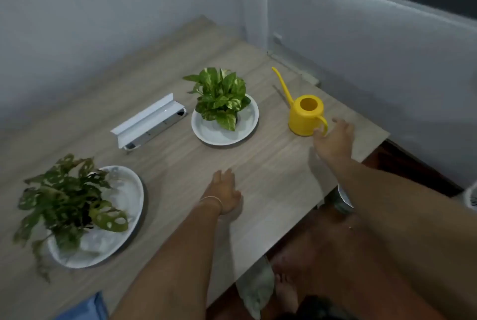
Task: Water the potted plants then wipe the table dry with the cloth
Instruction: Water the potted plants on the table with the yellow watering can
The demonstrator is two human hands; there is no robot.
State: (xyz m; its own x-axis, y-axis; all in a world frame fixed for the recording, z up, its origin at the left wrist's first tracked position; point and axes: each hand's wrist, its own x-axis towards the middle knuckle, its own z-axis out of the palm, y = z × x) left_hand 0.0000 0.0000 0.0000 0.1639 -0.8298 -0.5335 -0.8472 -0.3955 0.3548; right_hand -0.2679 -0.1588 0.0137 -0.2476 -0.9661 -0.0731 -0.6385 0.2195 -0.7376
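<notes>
A yellow watering can (305, 115) stands upright on the wooden table (271, 172) at the right, its long spout pointing to the back left. My right hand (334, 140) is just beside the can's handle, fingers loosely spread, gripping nothing. My left hand (224, 194) rests flat on the table in the middle. A pothos plant (220, 97) sits on a white plate (245, 123) behind it. A darker plant with holed leaves (67, 198) sits on a larger white plate (126, 206) at the left. A pale cloth (256, 286) hangs below the table's front edge.
A white power strip box (149, 121) lies between the two plants. Grey walls close the back and right sides. The table's right edge drops off just past the can. My bare foot (285, 291) is on the floor below.
</notes>
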